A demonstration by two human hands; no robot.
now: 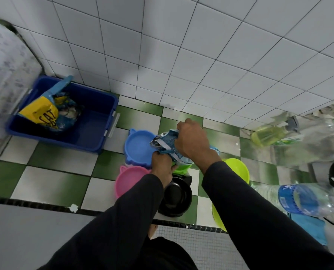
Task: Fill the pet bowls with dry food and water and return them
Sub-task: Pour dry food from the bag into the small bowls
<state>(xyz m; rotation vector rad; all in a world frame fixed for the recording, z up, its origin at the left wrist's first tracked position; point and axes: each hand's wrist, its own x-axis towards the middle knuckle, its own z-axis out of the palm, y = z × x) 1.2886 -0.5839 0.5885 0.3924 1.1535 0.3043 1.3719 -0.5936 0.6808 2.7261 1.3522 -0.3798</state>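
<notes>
Gripping food bag [167, 142] top: right hand [191, 140]; left hand [161, 165] fingers apparently clamping bag underside, above blue bowl [138, 147].

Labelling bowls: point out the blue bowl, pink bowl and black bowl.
blue bowl [138, 146], head view, inner floor.
pink bowl [130, 180], head view, inner floor.
black bowl [176, 193], head view, inner floor.

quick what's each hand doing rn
Left hand: closed on the lower part of the blue food bag.
Right hand: closed on the bag's crumpled top.
</notes>
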